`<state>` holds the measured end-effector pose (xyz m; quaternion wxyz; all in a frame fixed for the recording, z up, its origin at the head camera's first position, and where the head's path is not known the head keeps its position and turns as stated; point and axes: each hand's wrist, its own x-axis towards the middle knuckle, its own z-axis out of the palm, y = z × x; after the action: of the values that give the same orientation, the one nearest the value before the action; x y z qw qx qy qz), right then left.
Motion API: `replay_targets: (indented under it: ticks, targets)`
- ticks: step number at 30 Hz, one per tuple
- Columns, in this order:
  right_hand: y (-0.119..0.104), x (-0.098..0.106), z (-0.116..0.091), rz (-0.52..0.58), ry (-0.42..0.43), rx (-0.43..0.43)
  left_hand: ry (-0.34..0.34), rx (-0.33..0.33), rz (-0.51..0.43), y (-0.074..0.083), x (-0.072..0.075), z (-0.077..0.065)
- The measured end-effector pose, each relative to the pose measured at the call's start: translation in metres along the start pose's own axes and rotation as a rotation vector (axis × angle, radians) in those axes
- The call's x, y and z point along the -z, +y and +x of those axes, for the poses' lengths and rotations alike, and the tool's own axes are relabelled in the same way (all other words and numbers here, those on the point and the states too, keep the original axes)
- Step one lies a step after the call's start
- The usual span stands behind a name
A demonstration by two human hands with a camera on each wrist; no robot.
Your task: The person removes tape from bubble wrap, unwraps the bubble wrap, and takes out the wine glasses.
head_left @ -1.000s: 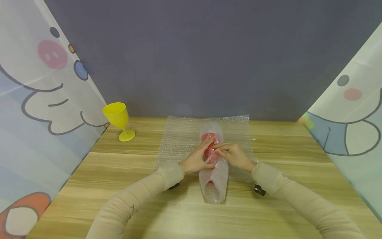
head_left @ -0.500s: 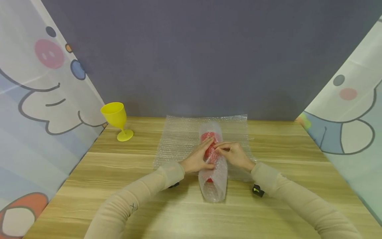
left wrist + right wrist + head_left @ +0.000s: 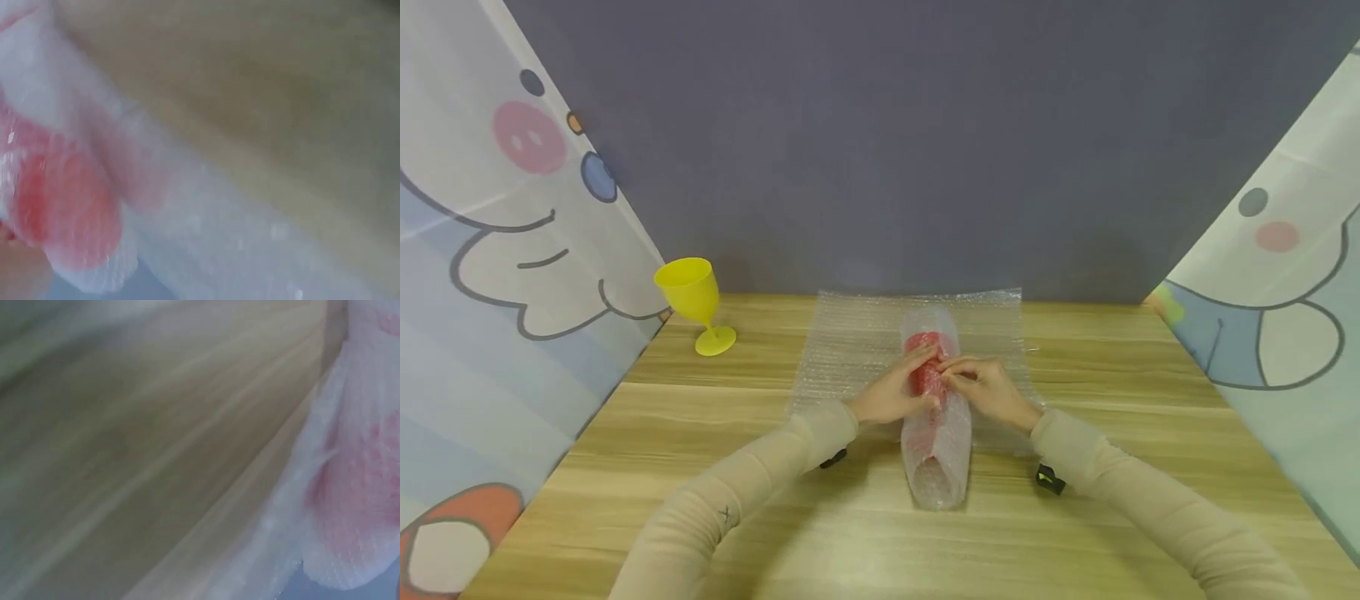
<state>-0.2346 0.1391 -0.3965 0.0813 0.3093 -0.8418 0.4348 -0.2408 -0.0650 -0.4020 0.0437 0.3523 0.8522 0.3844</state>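
A roll of bubble wrap lies lengthwise on the table, wound around a red object that shows through the film; the object's full shape is hidden. My left hand rests on the roll from the left side, fingers extended along it and thumb nearer me. From the right, my right hand pinches the wrap on top with bent fingers and thumb, close to the left fingertips. Both wrist views show the red object blurred under the wrap at close range.
The flat remainder of the bubble wrap sheet spreads beneath the roll toward the table's back edge. A yellow goblet stands at the back left. A grey panel rises behind the wooden table, with printed cloths on both sides.
My left hand has shifted slightly, its thumb moving forward along the roll, away from me. The right hand keeps its place on the wrap.
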Motion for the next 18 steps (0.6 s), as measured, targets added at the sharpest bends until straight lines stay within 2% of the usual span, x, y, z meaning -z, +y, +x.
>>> replay_targets:
  ticks: [3, 5, 11, 14, 18]
  targets:
    - [0.003, -0.001, -0.001, -0.031, 0.011, 0.079, 0.000, -0.031, -0.040, -0.002, 0.004, 0.002]
    - [0.005, -0.002, -0.002, -0.090, 0.027, 0.145, -0.005, -0.027, -0.024, -0.002, 0.004, 0.003]
    - [0.006, -0.002, -0.003, -0.367, 0.048, 0.354, 0.024, 0.022, 0.042, 0.001, -0.003, 0.003]
    - [0.004, -0.002, -0.003, -0.424, 0.031, 0.397, 0.051, 0.031, 0.089, 0.002, -0.006, 0.001]
    - [0.002, -0.002, -0.001, -0.410, 0.017, 0.397, 0.069, 0.040, 0.115, 0.002, -0.008, 0.000]
